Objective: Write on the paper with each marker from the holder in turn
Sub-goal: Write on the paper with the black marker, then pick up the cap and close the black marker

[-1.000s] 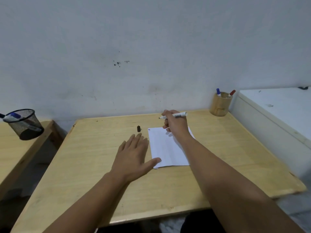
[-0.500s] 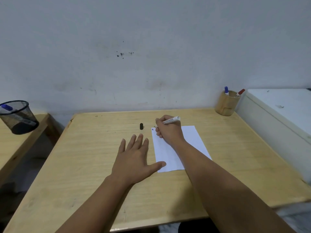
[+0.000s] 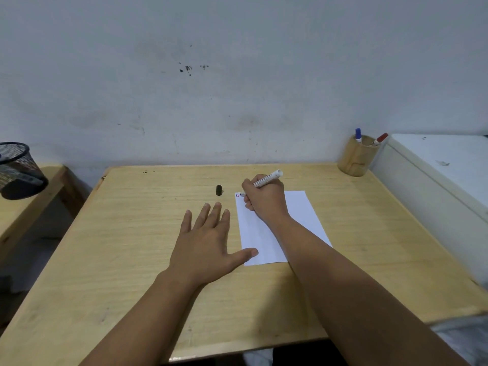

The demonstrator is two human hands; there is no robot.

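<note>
Since a second ago the right hand (image 3: pixel 264 198) has brought the marker (image 3: pixel 265 180) down; closed around it, tip at the paper's (image 3: pixel 298 207) 11 o'clock corner beside small unreadable marks. Left hand (image 3: pixel 206 241) lies flat, open, thumb on the paper. The marker's print is illegible.

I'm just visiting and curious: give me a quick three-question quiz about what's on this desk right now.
1. True or false: the right hand holds a marker with its tip at the paper's far left corner.
2. Which marker caps show in the wooden holder? A) blue and red B) green and black C) none
3. Fill in: the left hand lies flat, its ____ touching the paper.

Key: 1 true; 2 A; 3 thumb.
</note>
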